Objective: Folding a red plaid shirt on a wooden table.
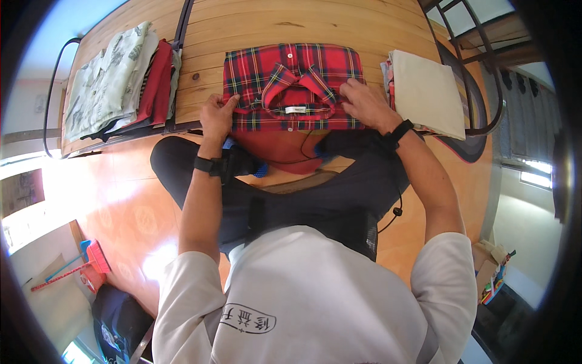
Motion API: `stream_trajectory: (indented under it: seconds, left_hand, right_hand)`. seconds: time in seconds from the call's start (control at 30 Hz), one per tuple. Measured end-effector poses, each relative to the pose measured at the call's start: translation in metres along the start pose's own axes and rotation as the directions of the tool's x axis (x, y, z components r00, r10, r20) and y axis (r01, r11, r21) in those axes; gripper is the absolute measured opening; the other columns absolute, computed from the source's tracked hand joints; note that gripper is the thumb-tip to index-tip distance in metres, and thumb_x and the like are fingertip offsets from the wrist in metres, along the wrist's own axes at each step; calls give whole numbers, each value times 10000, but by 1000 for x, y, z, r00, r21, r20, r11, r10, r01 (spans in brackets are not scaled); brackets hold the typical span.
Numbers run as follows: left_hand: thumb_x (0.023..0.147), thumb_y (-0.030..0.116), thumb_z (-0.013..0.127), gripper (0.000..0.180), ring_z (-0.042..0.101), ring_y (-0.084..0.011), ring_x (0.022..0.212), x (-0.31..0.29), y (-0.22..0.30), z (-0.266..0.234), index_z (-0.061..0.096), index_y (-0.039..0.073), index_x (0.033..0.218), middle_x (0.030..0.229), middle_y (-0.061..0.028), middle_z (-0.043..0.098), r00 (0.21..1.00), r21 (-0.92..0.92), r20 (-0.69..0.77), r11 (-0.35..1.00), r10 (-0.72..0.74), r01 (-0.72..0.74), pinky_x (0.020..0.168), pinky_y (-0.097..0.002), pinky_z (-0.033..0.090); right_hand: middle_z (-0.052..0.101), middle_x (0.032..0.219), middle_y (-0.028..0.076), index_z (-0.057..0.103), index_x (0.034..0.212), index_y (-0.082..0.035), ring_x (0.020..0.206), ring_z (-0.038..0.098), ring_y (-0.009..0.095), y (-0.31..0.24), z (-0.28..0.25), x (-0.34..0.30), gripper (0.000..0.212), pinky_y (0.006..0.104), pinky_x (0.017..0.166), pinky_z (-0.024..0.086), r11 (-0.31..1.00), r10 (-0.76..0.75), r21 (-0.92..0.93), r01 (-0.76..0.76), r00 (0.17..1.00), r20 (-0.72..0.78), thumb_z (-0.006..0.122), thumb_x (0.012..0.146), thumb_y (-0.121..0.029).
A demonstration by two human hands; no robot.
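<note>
A red plaid shirt (248, 71) lies folded into a rectangle on the wooden table, its collar toward me and a white label inside the neck. My left hand (218, 115) is closed at the shirt's left near corner, thumb on top and fingers at the edge. On the other side, my right hand (365, 105) has its fingers curled onto the fabric right of the collar, with thumb and fingertips pinching it. The cloth under both hands is partly hidden.
To the left on the wooden table (242, 27) is a stack of folded clothes (115, 79), a pale printed shirt on top. A second stack, topped by a cream cloth (426, 91), sits at the right near edge. A red broom (99, 257) leans at lower left.
</note>
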State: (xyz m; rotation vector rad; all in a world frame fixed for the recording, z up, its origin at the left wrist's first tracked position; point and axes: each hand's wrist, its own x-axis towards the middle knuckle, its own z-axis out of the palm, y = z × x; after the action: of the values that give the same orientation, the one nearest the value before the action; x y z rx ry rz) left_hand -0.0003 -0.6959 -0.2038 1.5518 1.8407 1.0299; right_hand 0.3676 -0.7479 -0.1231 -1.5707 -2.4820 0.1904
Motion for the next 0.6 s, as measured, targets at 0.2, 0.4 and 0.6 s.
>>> stream_trajectory:
  seconds: [0.2,0.4,0.6]
  left_hand:
    - [869,283,788,304,570,-106,544,5,9,6,642,18,889,672,-46,628,985,-436,125,885,-120,163,490,-291,440]
    - [877,251,774,262,556,-92,518,7,-8,7,647,22,894,659,-36,629,983,-392,154,907,-102,156,477,-279,432]
    - [880,253,749,290,640,-231,703,14,-8,4,651,11,1005,818,-93,686,999,-98,31,995,-10,13,664,-360,507]
  right_hand:
    - [596,929,169,571,966,-26,874,609,389,13,-7,-4,190,479,737,474,994,-50,101,45,997,53,642,829,-137]
    - [643,878,201,577,922,5,888,626,413,9,1,-2,214,487,763,484,997,-42,79,19,953,301,643,788,-148]
    - [617,768,160,589,986,17,741,625,335,11,-3,1,287,437,665,482,969,28,223,-104,947,319,706,780,-145]
